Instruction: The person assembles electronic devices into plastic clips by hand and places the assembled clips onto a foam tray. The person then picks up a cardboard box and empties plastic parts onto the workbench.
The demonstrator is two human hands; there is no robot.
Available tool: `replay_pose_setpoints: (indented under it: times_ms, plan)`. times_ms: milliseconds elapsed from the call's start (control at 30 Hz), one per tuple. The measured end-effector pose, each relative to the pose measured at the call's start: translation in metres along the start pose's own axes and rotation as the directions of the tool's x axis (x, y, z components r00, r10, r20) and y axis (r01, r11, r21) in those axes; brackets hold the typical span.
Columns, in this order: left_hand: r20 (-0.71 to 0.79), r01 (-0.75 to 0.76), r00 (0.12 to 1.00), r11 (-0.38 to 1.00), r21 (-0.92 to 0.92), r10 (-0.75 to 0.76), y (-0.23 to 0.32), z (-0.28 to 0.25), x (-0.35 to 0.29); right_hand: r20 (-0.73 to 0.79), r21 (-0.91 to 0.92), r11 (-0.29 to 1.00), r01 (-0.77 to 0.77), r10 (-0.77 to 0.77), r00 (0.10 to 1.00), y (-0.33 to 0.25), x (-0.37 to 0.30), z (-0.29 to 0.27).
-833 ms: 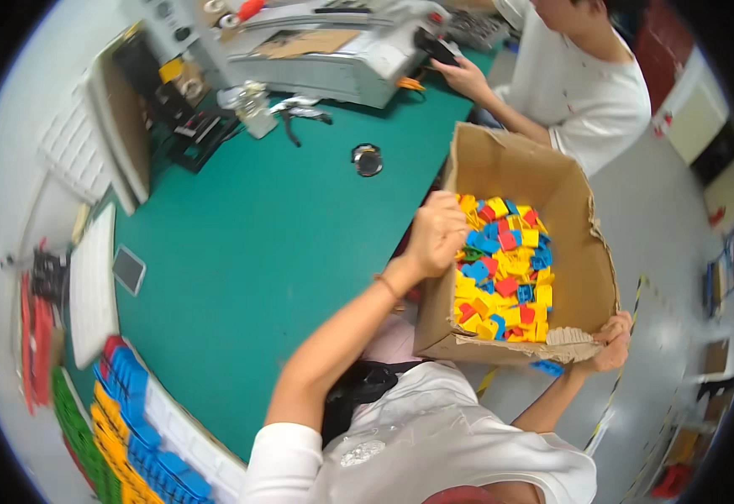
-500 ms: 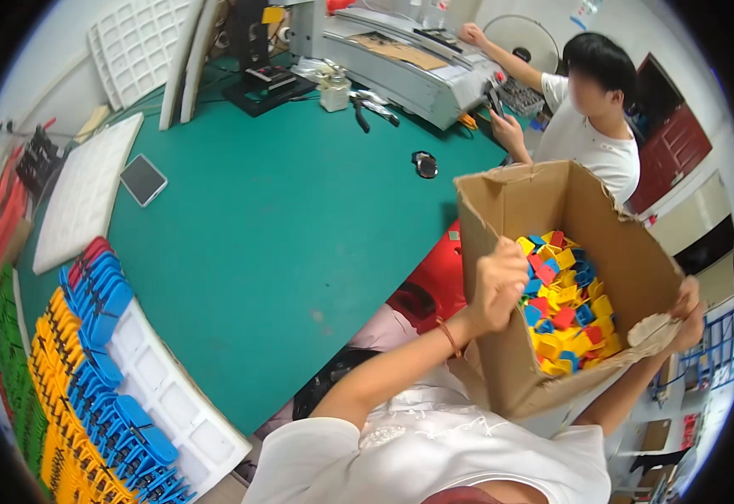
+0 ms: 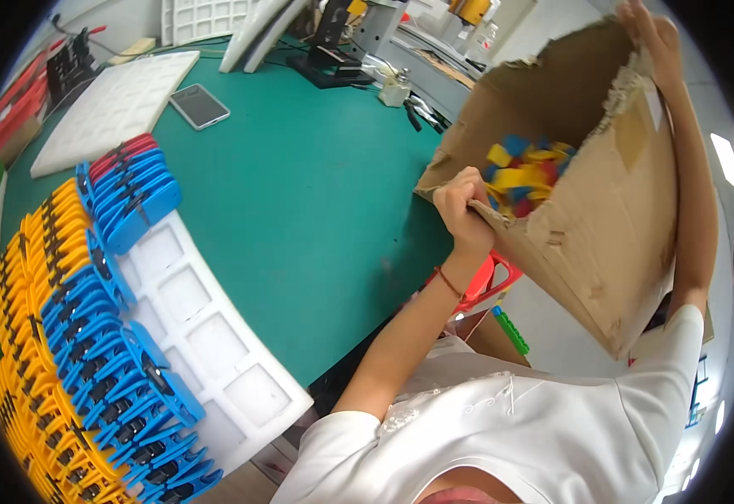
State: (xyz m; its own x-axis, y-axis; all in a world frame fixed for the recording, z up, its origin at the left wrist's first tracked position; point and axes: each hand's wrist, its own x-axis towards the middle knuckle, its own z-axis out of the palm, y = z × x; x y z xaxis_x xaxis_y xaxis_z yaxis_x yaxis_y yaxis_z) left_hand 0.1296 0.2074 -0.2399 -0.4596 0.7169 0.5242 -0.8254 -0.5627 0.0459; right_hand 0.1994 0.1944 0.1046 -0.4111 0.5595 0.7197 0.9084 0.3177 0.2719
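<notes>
A big cardboard box (image 3: 589,244) hangs tilted over the right edge of the green table, its torn open top leaning toward the tabletop. Inside lie many small plastic pieces (image 3: 522,176) in yellow, blue and red. My left hand (image 3: 465,208) is closed on the near left rim, thumb and fingers gripping the cardboard. High on the far right rim, my right hand (image 3: 657,42) grips the box, its forearm running along the side wall. Part of the contents is hidden by the box's front wall.
The green table (image 3: 299,193) carries a phone (image 3: 199,107), white foam trays (image 3: 253,395), and stacked blue, yellow and green plastic clips (image 3: 106,336) at left. A black stand (image 3: 329,67), a small bottle (image 3: 394,88) and pliers (image 3: 426,113) are at the back. A red stool (image 3: 489,281) stands below.
The box has risen and tipped toward the table, my right hand lifting its far side. The pieces have slid toward the opening. The co-worker is out of sight as the view turned left.
</notes>
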Motion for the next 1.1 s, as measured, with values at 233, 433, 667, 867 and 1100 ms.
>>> replay_pose_setpoints:
  times_ms: [233,433,667,867,1100]
  plan:
    - [-0.22,0.0,0.975,0.998,0.065,0.014,0.016,-0.044,0.039,0.043,-0.125,0.988,0.089,-0.084,0.996,-0.058,0.054,0.077]
    - [-0.45,0.122,0.883,0.991,-0.062,-0.137,0.008,-0.046,0.052,0.071,-0.13,0.979,0.156,-0.148,0.986,-0.068,0.083,0.105]
    - [-0.216,-0.167,0.958,0.979,0.12,0.19,0.005,-0.043,0.063,-0.014,-0.038,0.969,0.246,-0.247,0.969,-0.032,0.042,0.045]
    - [-0.181,0.018,0.983,1.0,-0.002,-0.018,0.006,-0.04,0.064,-0.031,-0.037,0.999,0.012,-0.013,0.999,-0.057,0.027,0.03]
    - [-0.147,-0.015,0.989,0.996,0.084,0.027,0.011,-0.036,0.064,-0.041,-0.01,0.969,0.247,-0.247,0.968,-0.048,0.026,0.02]
